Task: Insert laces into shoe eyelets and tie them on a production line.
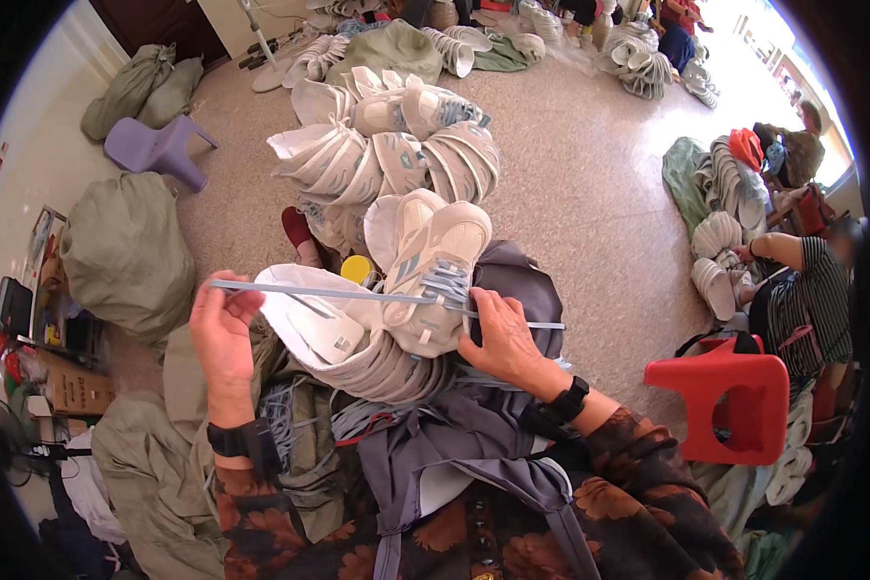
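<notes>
Your floral shirt (638, 512), nearest the head camera; beyond it, a beige shoe (414, 295) with a blue lace (338, 292).
Your left hand (224, 333) pinches the lace near one end, fingers closed, the lace straight across the shoe; your right hand (505, 340) curls its fingers at the shoe's right side, their grip too hidden to tell.
</notes>
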The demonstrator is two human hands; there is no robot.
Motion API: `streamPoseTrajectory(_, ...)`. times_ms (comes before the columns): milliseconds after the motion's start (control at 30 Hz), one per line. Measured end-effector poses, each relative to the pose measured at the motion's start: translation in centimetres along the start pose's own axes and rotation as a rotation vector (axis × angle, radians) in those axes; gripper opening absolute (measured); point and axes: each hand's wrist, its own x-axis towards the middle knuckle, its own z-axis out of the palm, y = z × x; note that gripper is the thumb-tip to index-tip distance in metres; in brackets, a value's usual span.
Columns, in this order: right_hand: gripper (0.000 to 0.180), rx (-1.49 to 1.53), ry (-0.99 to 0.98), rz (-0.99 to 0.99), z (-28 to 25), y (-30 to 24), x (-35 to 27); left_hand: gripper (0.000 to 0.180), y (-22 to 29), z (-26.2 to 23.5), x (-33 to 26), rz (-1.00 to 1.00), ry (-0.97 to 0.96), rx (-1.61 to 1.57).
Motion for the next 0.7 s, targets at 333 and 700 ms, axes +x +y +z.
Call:
streamPoseTrajectory(333, 0.035, 0.124, -0.067, 0.114, -1.4, -0.1, 0.4, 0.043, -7.6, 10.4, -4.8, 0.675, -0.494, 1.083)
streamPoseTrajectory(700, 0.023, 0.408, -0.166, 0.117, -4.3, 2.1, -2.3, 0.028, -11.8, 12.1, -2.8, 0.414, -0.516, 0.954)
